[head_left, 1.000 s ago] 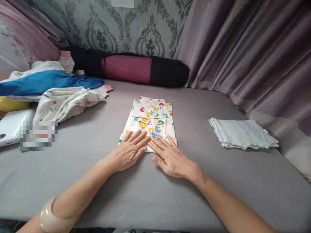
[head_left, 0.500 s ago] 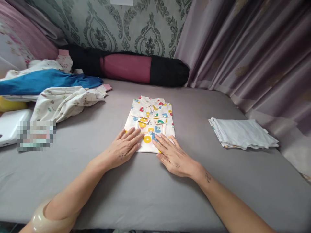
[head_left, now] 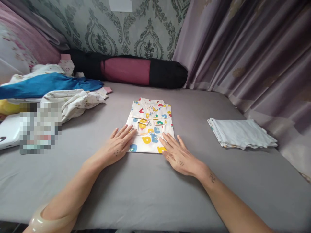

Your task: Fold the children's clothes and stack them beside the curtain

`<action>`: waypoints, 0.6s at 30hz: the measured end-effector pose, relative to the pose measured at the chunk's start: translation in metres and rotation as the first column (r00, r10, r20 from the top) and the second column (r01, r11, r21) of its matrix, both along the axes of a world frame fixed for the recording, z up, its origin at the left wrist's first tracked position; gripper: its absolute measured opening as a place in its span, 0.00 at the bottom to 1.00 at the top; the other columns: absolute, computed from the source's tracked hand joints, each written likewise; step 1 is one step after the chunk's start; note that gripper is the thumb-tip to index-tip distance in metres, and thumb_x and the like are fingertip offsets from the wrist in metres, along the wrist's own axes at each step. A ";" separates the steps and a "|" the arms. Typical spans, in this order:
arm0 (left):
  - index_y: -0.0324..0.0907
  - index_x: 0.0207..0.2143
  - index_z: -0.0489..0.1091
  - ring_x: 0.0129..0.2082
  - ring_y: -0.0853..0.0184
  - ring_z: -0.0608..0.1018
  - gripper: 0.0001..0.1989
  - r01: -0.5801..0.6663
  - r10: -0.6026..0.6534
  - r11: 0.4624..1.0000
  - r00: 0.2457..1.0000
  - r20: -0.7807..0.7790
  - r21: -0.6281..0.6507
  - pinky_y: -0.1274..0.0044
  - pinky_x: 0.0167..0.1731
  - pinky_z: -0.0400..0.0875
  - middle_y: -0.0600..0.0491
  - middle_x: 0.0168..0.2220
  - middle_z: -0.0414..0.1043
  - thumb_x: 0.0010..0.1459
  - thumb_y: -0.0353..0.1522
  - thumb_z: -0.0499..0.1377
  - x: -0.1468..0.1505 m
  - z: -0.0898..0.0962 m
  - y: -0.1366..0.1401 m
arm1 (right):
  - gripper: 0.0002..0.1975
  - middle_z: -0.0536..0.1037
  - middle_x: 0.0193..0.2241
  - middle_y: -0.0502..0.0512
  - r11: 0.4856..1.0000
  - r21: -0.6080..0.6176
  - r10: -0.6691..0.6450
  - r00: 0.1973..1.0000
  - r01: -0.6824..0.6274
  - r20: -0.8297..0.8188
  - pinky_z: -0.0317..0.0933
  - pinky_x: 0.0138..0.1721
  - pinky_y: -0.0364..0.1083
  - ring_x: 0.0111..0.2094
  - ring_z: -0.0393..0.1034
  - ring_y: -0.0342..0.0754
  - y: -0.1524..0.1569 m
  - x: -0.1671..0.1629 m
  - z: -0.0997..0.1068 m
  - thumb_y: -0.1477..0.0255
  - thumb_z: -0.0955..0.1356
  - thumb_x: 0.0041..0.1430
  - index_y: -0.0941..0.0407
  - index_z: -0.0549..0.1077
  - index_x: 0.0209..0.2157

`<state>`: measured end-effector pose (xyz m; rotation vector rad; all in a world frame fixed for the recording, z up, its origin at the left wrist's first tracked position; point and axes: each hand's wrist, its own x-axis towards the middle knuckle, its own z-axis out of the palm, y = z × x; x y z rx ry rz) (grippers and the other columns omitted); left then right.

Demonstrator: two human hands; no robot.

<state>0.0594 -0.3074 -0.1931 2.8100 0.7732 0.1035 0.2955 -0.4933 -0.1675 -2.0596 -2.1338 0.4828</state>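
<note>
A folded white shirt (head_left: 150,142) with colourful letter prints lies flat in the middle of the grey sheet, its collar pointing away from me. My left hand (head_left: 120,140) rests flat, fingers stretched out, over the shirt's left edge. On the opposite side, my right hand (head_left: 177,153) lies palm down with spread fingers across the lower right edge. Neither hand grips the cloth. Parts of both side edges are hidden beneath my fingers.
To the right lies a folded white cloth (head_left: 243,133). Crumpled clothes, among them a blue garment (head_left: 52,84), are heaped at the left near a white object (head_left: 9,132). A black and maroon bolster (head_left: 126,71) stretches along the wall; purple curtains (head_left: 213,45) hang at the right.
Both hands have slid outward, apart from each other, from the shirt's lower middle to its side edges. More of the printed front shows now. The camera view has tilted slightly up.
</note>
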 end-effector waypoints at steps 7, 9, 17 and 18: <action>0.50 0.66 0.56 0.70 0.52 0.50 0.30 -0.102 0.100 0.991 0.995 -0.031 -0.084 0.53 0.64 0.47 0.49 0.70 0.49 0.68 0.48 0.37 -0.012 -0.007 0.020 | 0.33 0.40 0.70 0.56 0.995 -0.060 -0.072 0.997 0.074 0.026 0.31 0.69 0.62 0.70 0.33 0.52 -0.003 0.008 -0.003 0.54 0.48 0.71 0.54 0.38 0.70; 0.50 0.66 0.56 0.70 0.51 0.50 0.30 -0.100 0.097 0.990 0.995 -0.027 -0.102 0.52 0.64 0.47 0.48 0.70 0.49 0.68 0.49 0.37 -0.013 -0.008 0.022 | 0.33 0.40 0.70 0.56 0.995 -0.062 -0.075 0.997 0.076 0.024 0.31 0.69 0.62 0.70 0.33 0.51 -0.002 0.008 -0.003 0.54 0.47 0.71 0.54 0.38 0.70; 0.48 0.59 0.65 0.69 0.52 0.53 0.26 0.003 0.002 0.999 0.989 0.146 -0.036 0.52 0.64 0.49 0.45 0.68 0.54 0.69 0.47 0.41 -0.013 0.005 0.016 | 0.32 0.43 0.70 0.56 0.997 0.000 -0.074 0.997 0.074 0.029 0.35 0.69 0.63 0.70 0.35 0.52 -0.004 0.009 -0.007 0.55 0.49 0.71 0.52 0.39 0.70; 0.47 0.58 0.67 0.68 0.52 0.56 0.25 0.020 -0.013 0.999 0.983 0.181 -0.039 0.54 0.63 0.52 0.45 0.67 0.56 0.68 0.47 0.42 -0.012 0.009 0.014 | 0.32 0.43 0.70 0.56 0.997 0.011 -0.076 0.997 0.075 0.026 0.35 0.68 0.63 0.70 0.36 0.52 -0.004 0.009 -0.008 0.55 0.49 0.71 0.52 0.39 0.70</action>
